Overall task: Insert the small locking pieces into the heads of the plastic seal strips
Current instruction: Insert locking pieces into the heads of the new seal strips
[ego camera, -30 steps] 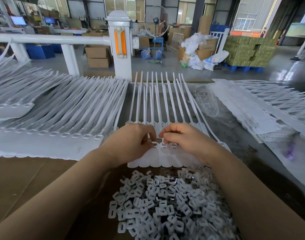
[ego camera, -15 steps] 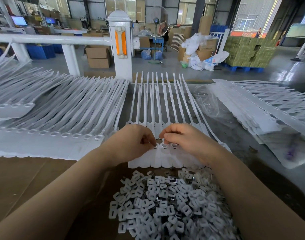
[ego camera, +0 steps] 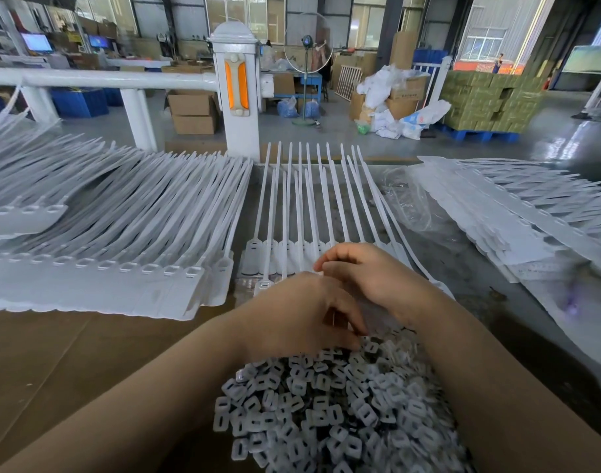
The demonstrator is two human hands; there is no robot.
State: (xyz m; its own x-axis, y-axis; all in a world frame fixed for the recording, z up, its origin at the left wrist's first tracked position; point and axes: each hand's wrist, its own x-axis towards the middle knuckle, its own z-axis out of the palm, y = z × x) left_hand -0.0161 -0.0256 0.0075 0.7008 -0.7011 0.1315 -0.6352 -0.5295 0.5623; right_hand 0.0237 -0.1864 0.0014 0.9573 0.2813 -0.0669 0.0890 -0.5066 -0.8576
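— White plastic everywhere. Left hand (ego camera: 302,315) now pulled back from the strip heads (ego camera: 258,257) to the pile of locks (ego camera: 326,411), fingers curled at its far edge; holding a piece or not, cannot tell.

— Probably fetching the next lock, then. Right hand (ego camera: 367,274)?

— Resting over the heads, fingers bent; grip hidden. Stacked strips (ego camera: 121,233) close on the left, bare table beyond the right forearm.

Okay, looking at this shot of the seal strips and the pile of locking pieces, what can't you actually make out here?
All in the head view:
- Left hand: its fingers curl under at the pile of locking pieces; whether they hold a piece is hidden by the hand itself.
- Right hand: it covers the heads of the middle seal strips, so which hold pieces is unseen.
- The pile's near part is cut off by the bottom edge.
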